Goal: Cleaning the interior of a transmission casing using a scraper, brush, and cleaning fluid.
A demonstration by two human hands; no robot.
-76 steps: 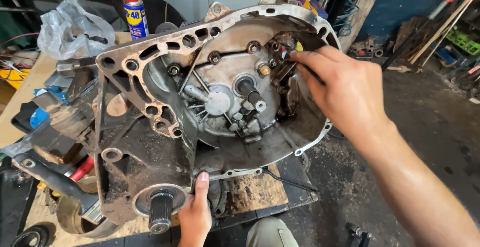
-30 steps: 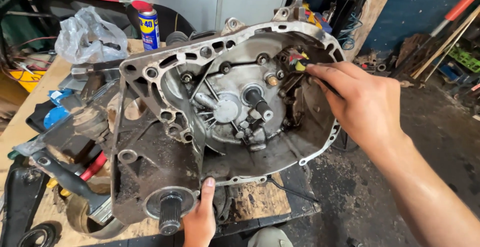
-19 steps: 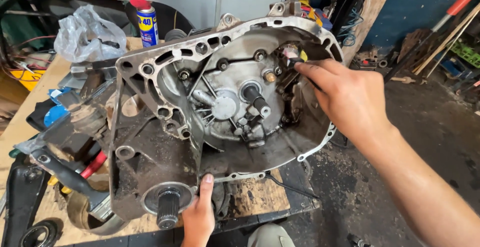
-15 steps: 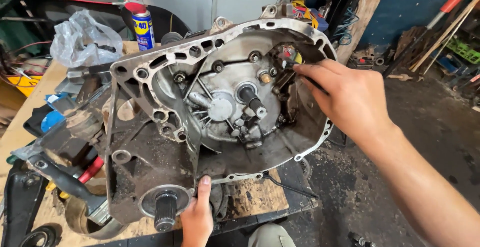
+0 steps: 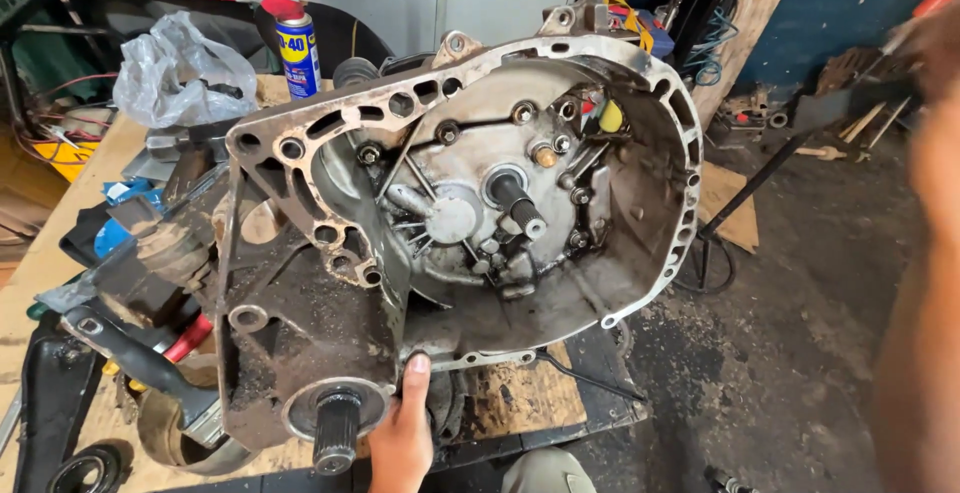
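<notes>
Two hands show, and only one is at work: the left hand [image 5: 403, 433], at six o'clock in the view, grips the lower rim of the gearbox housing [image 5: 300, 323] with its thumb pressed up against the flange, steadying the casting. The right hand [image 5: 925, 253] is a blur at three o'clock, well apart from the housing; whether it is clenched or holds anything I cannot tell. The step looks like bracing the one housing where it lies on the desk [image 5: 45, 243], its open bell facing up; any further reach into the bell would call for a firm hold at that rim. Counting outward: one splined output stub [image 5: 335, 433] just beside the left hand at seven o'clock, one input shaft [image 5: 515, 203] at the centre of the bell, one yellow plug [image 5: 611, 116] at one o'clock, then one crumpled plastic bag [image 5: 170, 63] and one blue-and-yellow spray can [image 5: 297, 48] at eleven o'clock.
</notes>
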